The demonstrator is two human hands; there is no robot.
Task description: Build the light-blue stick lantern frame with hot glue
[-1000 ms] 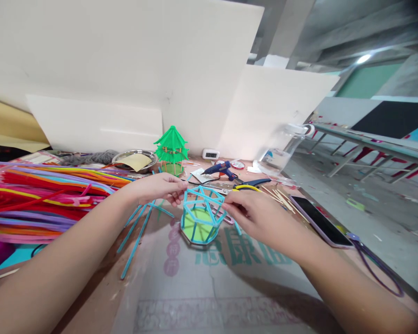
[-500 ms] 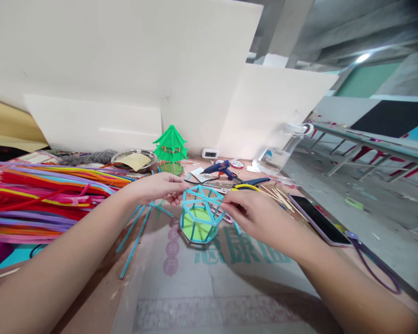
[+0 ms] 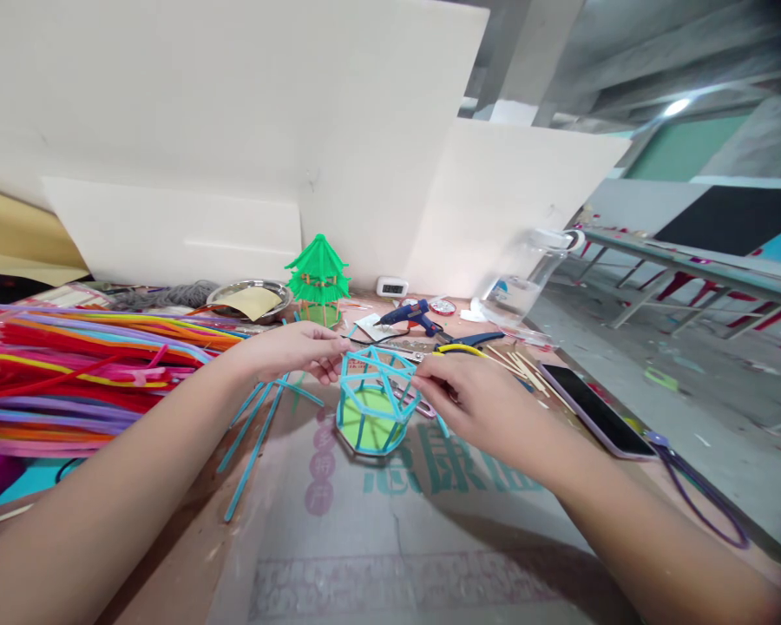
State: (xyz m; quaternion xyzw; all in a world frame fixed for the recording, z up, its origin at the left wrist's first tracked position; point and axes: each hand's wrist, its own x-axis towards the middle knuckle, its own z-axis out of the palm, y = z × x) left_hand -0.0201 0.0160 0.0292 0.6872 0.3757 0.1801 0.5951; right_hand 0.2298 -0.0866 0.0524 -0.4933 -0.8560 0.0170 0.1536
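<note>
At nine o'clock from the blue frame (image 3: 376,414) lies a bundle of pipe cleaners (image 3: 104,369); the left hand (image 3: 303,349) comes in at ten, fingertips close together by the rim (whether they grip it, one cannot tell); the step seems to be steadying or aligning the top bars, and the next move probably calls for light, even pressure; the frame stands upright mid-table between both hands, open-sided, slim struts linking a pale green base (image 3: 357,429) to a spoked top ring; at three o'clock the right hand (image 3: 459,395) pinches the rim.
</note>
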